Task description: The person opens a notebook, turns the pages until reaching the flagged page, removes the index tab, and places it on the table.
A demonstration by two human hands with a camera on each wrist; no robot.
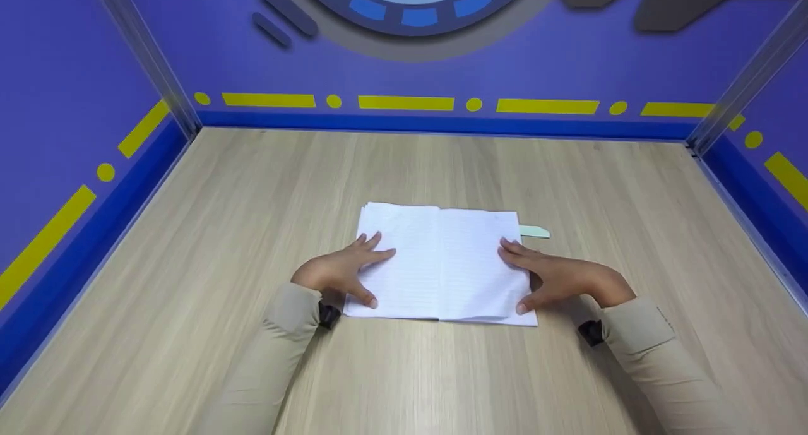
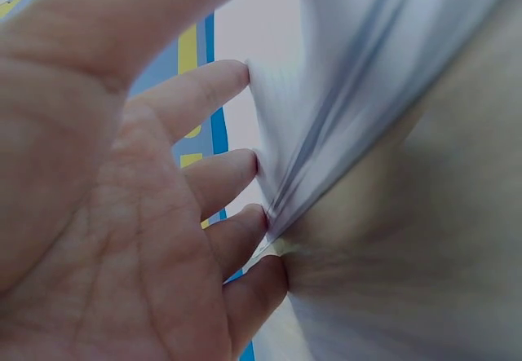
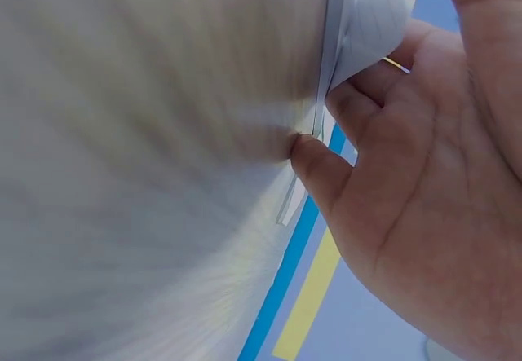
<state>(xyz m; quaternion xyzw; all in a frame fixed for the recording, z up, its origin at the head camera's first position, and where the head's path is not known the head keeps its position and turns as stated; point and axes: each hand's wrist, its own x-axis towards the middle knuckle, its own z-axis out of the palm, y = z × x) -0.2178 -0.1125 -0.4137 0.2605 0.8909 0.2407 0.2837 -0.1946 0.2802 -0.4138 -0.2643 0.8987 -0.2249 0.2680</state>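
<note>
No readable text, number, brand or label showed anywhere. The open notebook [image 1: 442, 258] carried only faint ruled lines, with no writing that could be made out from the head view; the wrist views were too blurred to tell more. The pale green tab [image 1: 535, 232] sticking out past its right edge looked blank, though it was perhaps too small to be sure. The wall [image 1: 568, 62] bore only yellow dashes and dots, a blue band and part of a round blue emblem, none of them forming letters or figures.
</note>
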